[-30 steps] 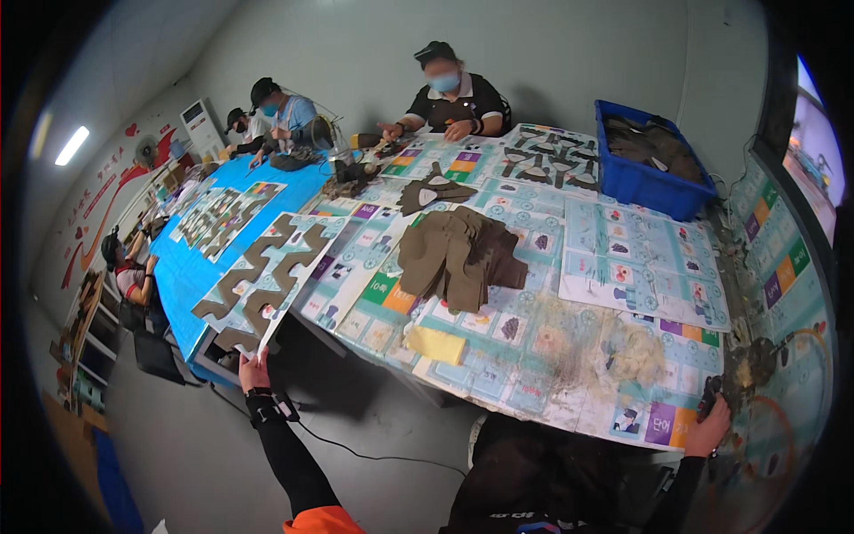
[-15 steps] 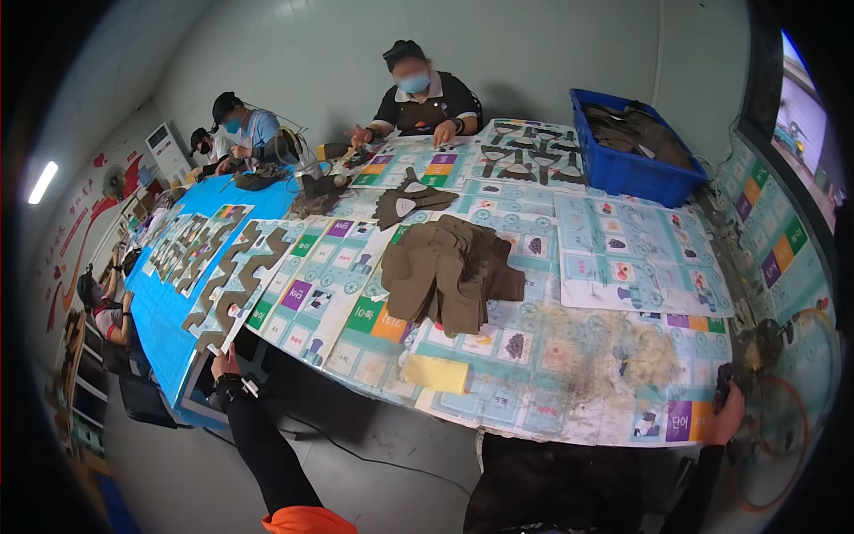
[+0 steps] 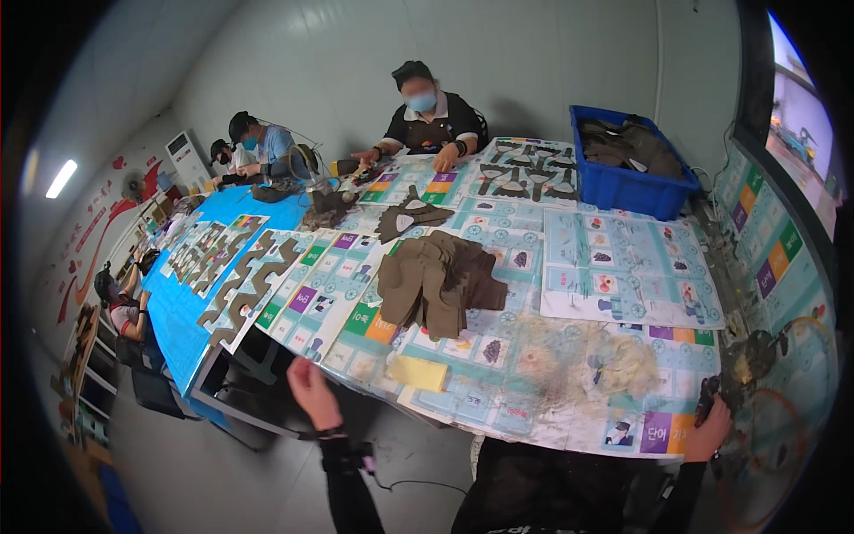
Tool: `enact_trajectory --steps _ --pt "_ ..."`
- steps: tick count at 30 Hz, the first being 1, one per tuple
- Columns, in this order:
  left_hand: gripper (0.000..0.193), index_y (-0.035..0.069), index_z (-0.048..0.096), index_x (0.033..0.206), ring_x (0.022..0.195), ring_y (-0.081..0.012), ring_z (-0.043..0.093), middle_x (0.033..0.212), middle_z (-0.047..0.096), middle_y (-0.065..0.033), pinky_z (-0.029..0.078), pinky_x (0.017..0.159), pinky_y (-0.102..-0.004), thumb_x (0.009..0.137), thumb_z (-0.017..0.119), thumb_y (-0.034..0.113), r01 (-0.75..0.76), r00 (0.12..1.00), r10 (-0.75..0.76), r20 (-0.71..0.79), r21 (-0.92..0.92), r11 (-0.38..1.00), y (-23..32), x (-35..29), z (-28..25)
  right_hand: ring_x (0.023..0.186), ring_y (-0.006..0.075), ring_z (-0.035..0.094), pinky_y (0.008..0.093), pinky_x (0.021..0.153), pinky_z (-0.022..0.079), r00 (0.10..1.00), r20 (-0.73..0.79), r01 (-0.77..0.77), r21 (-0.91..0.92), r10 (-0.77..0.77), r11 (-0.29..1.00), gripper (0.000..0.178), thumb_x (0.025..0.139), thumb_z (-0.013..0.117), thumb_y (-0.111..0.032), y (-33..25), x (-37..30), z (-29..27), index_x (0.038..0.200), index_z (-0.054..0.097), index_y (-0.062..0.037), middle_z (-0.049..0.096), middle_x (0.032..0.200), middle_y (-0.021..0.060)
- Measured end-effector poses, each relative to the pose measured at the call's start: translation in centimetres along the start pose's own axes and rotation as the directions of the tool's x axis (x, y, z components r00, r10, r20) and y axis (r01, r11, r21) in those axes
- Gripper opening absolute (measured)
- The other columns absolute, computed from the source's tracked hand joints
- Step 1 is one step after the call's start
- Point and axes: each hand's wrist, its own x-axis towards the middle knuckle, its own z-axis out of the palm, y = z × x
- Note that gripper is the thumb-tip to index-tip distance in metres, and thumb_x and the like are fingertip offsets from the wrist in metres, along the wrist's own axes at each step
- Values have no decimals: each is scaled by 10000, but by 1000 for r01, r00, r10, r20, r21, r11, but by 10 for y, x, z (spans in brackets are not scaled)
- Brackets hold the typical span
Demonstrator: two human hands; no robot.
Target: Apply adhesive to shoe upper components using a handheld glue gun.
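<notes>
My left hand hovers by the table's front edge, fingers loosely bent and nothing visible in them. At the front right corner my right hand is closed around a small black hand tool, whose exact kind is partly hidden by the fingers. A stack of brown fabric pieces lies mid-table, with a yellow pad in front of it. Behind the stack sits a smaller heap of brown pieces with a pale patch. On the left, a white sheet carries rows of brown cut pieces.
A blue crate full of brown pieces stands at the back right. Printed sheets cover the table, with a crusty residue patch near the front. A co-worker sits opposite; others work along the blue table at left.
My left hand has let go of the white sheet's near edge and moved right, toward me. My right hand keeps its hold on the black tool. The view has shifted slightly.
</notes>
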Motion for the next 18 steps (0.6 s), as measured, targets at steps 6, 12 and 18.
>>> enact_trajectory --steps 6,12,18 --pt "206 -3 611 1018 954 -325 596 998 625 -141 457 865 -409 820 567 -36 -377 884 281 374 211 902 85 -127 95 1165 357 483 453 1021 357 1000 27 -4 13 4 1000 561 664 601 40 -10 2 -3 1214 506 -9 557 1171 168" --pt "208 28 641 1009 889 -310 610 956 631 -136 487 802 -362 834 565 -55 -328 771 243 588 40 944 113 -188 145 1170 350 483 441 1027 354 1000 13 1 -3 -1 1000 569 668 648 25 -9 2 -2 1218 505 -9 555 1173 162" --pt "192 25 650 998 819 -260 627 922 638 -117 497 734 -322 857 553 -61 -180 748 126 652 16 984 117 -198 146 1163 369 482 462 1014 354 999 38 -7 -10 8 1000 524 710 597 12 -12 1 -5 1226 509 4 558 1173 180"
